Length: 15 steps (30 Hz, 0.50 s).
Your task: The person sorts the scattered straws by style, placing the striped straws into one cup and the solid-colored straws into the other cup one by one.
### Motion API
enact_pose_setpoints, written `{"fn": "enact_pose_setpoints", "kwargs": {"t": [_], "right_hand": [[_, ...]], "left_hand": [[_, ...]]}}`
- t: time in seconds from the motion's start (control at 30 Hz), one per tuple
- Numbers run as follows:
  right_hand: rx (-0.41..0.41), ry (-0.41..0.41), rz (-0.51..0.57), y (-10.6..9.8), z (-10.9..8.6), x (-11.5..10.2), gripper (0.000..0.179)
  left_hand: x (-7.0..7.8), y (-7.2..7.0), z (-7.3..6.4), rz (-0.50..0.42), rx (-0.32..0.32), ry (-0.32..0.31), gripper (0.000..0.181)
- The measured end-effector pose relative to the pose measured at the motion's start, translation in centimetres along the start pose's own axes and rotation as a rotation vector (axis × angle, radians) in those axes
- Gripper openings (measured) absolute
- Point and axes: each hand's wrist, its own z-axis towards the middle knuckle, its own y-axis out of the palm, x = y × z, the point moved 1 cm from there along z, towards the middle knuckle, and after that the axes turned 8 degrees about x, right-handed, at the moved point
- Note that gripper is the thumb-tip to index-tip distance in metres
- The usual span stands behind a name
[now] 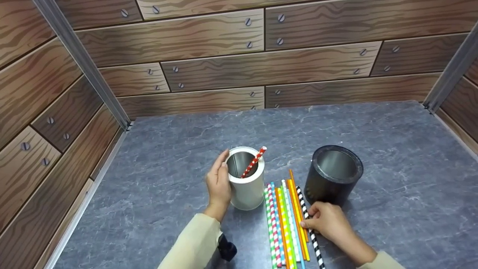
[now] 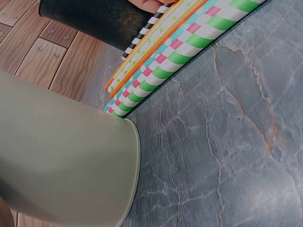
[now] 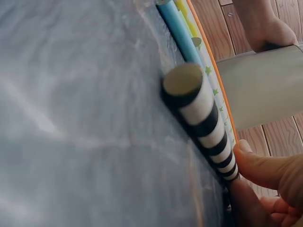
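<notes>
My left hand (image 1: 219,185) rests against the left side of a white can (image 1: 248,194), its visible fingers fairly straight beside the rim. A red straw with white dots (image 1: 254,161) leans inside that can. My right hand (image 1: 328,220) pinches a black-and-white striped straw (image 1: 316,248) between thumb and fingers, at the right edge of a row of straws. In the right wrist view, the open end of this striped straw (image 3: 203,111) points toward the camera. Green-striped straws (image 2: 175,59) and several other coloured ones lie side by side near the white can.
A black can (image 1: 330,186) stands upright just beyond my right hand. Wood-patterned walls (image 1: 213,37) enclose the grey marbled tabletop (image 1: 168,157) at the back and sides. Near my left sleeve is a small black object (image 1: 227,247).
</notes>
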Motion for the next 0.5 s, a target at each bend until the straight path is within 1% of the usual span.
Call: {"fn": "enact_pose_setpoints", "kwargs": {"t": [0.13,0.23,0.37,0.5], "right_hand": [[-0.012,0.033,0.039,0.17,0.02,-0.08,0.028],[-0.013,0.040,0.052,0.21,0.10,-0.20,0.024],[-0.012,0.023,0.036,0.15,0.21,-0.39,0.023],[-0.009,0.009,0.004,0.13,0.34,-0.57,0.024]], "left_hand": [[0.05,0.03,-0.03,-0.009,-0.002,-0.006,0.035],[0.09,0.02,-0.06,-0.025,0.000,-0.009,0.035],[0.14,0.05,-0.06,-0.038,0.002,-0.013,0.036],[0.15,0.06,-0.03,-0.030,0.009,-0.011,0.035]]}}
